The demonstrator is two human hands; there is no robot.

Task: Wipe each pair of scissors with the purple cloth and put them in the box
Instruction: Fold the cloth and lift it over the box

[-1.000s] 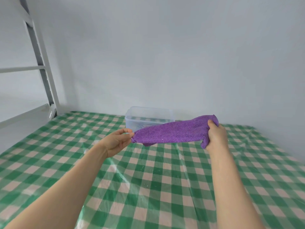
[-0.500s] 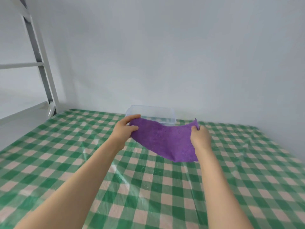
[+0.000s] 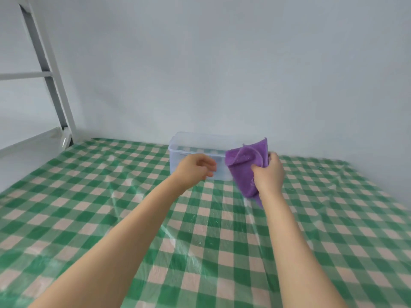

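My right hand (image 3: pixel 268 173) grips the purple cloth (image 3: pixel 244 165), which hangs folded and bunched just in front of the right end of the clear plastic box (image 3: pixel 189 147). The box stands on the table near the back wall. Its contents are blurred, so I cannot tell whether scissors lie in it. My left hand (image 3: pixel 195 168) hovers in front of the box with its fingers loosely curled and nothing in them, a short gap left of the cloth. No scissors show on the table.
A green and pink checked tablecloth (image 3: pixel 111 218) under a clear plastic sheet covers the table. A white metal frame (image 3: pixel 53 85) stands at the back left. A plain white wall runs right behind the box.
My left hand has let go of the cloth. The cloth, stretched between both hands before, now hangs bunched from my right hand alone, which has moved right.
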